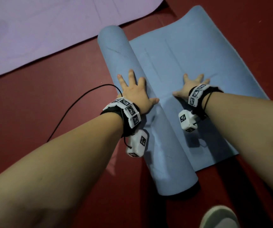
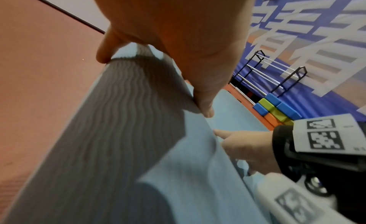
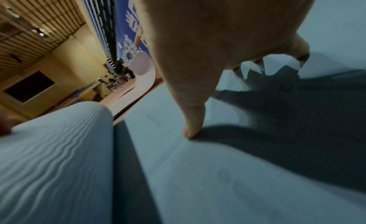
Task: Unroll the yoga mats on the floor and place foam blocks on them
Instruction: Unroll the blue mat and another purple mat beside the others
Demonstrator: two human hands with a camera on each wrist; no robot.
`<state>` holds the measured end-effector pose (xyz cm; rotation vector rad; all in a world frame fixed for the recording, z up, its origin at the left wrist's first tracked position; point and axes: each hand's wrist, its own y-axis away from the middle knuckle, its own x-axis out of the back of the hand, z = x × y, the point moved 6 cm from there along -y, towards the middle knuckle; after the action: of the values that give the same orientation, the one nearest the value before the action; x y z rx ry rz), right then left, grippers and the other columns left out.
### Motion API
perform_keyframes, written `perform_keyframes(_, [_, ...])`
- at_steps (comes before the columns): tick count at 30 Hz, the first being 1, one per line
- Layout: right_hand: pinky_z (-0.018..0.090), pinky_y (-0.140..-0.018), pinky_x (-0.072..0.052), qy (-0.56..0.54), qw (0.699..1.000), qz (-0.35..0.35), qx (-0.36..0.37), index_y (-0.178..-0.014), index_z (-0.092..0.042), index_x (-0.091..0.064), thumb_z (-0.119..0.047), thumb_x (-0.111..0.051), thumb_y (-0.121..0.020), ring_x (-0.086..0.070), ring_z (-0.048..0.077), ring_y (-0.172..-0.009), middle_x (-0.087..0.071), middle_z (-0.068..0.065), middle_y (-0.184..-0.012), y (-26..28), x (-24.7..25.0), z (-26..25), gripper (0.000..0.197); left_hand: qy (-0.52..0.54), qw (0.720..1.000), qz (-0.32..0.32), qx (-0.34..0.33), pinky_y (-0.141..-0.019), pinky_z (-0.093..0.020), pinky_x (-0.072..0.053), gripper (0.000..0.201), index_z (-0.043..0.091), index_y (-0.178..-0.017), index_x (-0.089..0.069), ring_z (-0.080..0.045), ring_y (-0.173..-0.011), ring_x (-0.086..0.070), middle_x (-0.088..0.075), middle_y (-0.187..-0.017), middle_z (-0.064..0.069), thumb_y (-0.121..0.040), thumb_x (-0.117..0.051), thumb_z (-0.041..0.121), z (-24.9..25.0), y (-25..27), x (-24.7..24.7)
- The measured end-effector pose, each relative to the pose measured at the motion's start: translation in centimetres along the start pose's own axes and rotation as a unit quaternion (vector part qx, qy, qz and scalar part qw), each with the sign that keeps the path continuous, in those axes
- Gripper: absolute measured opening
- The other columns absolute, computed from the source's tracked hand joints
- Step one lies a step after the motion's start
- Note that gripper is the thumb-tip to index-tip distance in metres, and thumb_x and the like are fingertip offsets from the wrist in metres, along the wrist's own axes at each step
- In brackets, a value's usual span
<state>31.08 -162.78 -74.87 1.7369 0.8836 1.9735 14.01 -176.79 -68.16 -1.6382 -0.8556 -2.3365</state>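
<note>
Hands spread flat: left hand on blue mat roll, right hand on its unrolled part.

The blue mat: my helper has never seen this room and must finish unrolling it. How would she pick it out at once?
On the dark red floor lie two mats. The blue mat is the nearer one, right of the flat lilac mat. It alone is half unrolled: its left part is a thick roll under the left hand, while the right hand presses its flat part.
</note>
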Motion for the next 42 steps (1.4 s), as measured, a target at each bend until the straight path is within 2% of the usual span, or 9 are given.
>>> perform_keyframes(5, [0.065,-0.115,-0.013,-0.012,1.0,-0.021,0.02,-0.154,-0.043,-0.001,-0.066,-0.077,-0.064,0.009,0.051,-0.145,0.019,0.016,-0.161,3.3,-3.4,-3.0,0.121,0.06,0.998,0.007,0.001,-0.108,-0.063,-0.033,0.073,0.022,-0.136,-0.034,-0.044,-0.149,0.007,0.013,-0.164,-0.004,-0.082,-0.069,0.056,-3.1,1.5,0.1])
perform_keyframes(10, [0.028,-0.11,-0.028,-0.121,0.982,-0.052,0.139,-0.153,-0.019,-0.031,-0.029,-0.068,-0.091,-0.03,0.03,-0.144,-0.029,0.012,-0.158,7.6,-3.4,-9.1,0.074,0.122,0.992,0.021,0.008,-0.106,-0.056,-0.036,0.066,0.02,-0.131,-0.039,-0.038,-0.145,-0.019,-0.003,-0.164,-0.008,-0.081,-0.073,0.047,-8.2,3.7,0.6])
perform_keyframes(15, [0.027,-0.084,-0.048,-0.201,0.957,-0.057,0.2,-0.124,-0.02,-0.066,-0.002,-0.056,-0.09,-0.064,0.024,-0.104,-0.069,0.008,-0.115,10.1,-4.1,-15.9,0.039,0.173,0.984,-0.002,0.043,-0.099,-0.047,-0.043,0.062,0.019,-0.128,-0.041,-0.039,-0.12,-0.047,-0.04,-0.138,-0.01,-0.08,-0.074,0.04,-14.9,6.0,1.0])
perform_keyframes(19, [0.038,-0.063,-0.047,-0.333,0.927,-0.096,0.145,-0.106,-0.02,-0.056,0.002,-0.053,-0.087,-0.05,0.024,-0.058,-0.058,0.011,-0.068,11.1,-4.9,-18.3,0.03,0.144,0.988,-0.037,0.04,-0.098,-0.046,-0.046,0.061,0.026,-0.134,-0.041,-0.037,-0.117,-0.052,-0.045,-0.132,-0.011,-0.081,-0.068,0.038,-18.9,7.9,1.8])
perform_keyframes(21, [0.038,-0.063,-0.041,-0.381,0.905,-0.13,0.137,-0.098,-0.022,-0.053,0.0,-0.056,-0.085,-0.045,0.021,-0.053,-0.059,0.011,-0.072,11.2,-5.6,-19.3,0.026,0.158,0.987,-0.037,0.017,-0.098,-0.04,-0.046,0.063,0.026,-0.139,-0.038,-0.034,-0.117,-0.053,-0.046,-0.133,-0.011,-0.083,-0.066,0.036,-20.1,8.8,1.9])
perform_keyframes(28, [0.037,-0.062,-0.046,-0.358,0.909,-0.133,0.169,-0.085,-0.023,-0.05,-0.007,-0.045,-0.099,-0.054,0.026,-0.061,-0.057,0.01,-0.089,12.0,-6.0,-23.1,0.022,0.247,0.969,-0.001,0.014,-0.094,-0.029,-0.04,0.071,0.03,-0.15,-0.032,-0.028,-0.12,-0.053,-0.038,-0.142,-0.011,-0.089,-0.065,0.042,-21.9,10.4,2.4])
perform_keyframes(32, [0.03,-0.052,-0.05,-0.375,0.898,-0.145,0.176,-0.107,-0.019,-0.049,-0.017,-0.056,-0.099,-0.057,0.024,-0.06,-0.059,0.014,-0.091,13.5,-6.0,-24.3,0.011,0.212,0.976,0.038,0.022,-0.104,-0.04,-0.042,0.072,0.037,-0.15,-0.031,-0.031,-0.131,-0.043,-0.032,-0.149,-0.008,-0.087,-0.064,0.043,-22.6,11.0,2.8])
perform_keyframes(35, [0.027,-0.051,-0.046,-0.387,0.875,-0.207,0.205,-0.13,-0.022,-0.036,-0.026,-0.066,-0.093,-0.052,0.017,-0.06,-0.058,0.01,-0.082,14.9,-7.2,-26.5,0.047,0.136,0.988,0.063,0.033,-0.107,-0.047,-0.038,0.066,0.042,-0.146,-0.037,-0.031,-0.137,-0.031,-0.025,-0.155,-0.004,-0.086,-0.063,0.049,-22.8,11.4,3.2])
perform_keyframes(42, [0.035,-0.069,-0.051,-0.374,0.863,-0.141,0.309,-0.122,-0.019,-0.056,-0.01,-0.054,-0.097,-0.061,0.019,-0.078,-0.06,0.004,-0.083,16.7,-7.5,-30.4,0.027,0.073,0.99,0.027,0.115,-0.107,-0.058,-0.033,0.088,0.041,-0.149,-0.024,-0.042,-0.145,-0.015,0.003,-0.162,-0.01,-0.077,-0.067,0.066,-24.5,11.8,2.0])
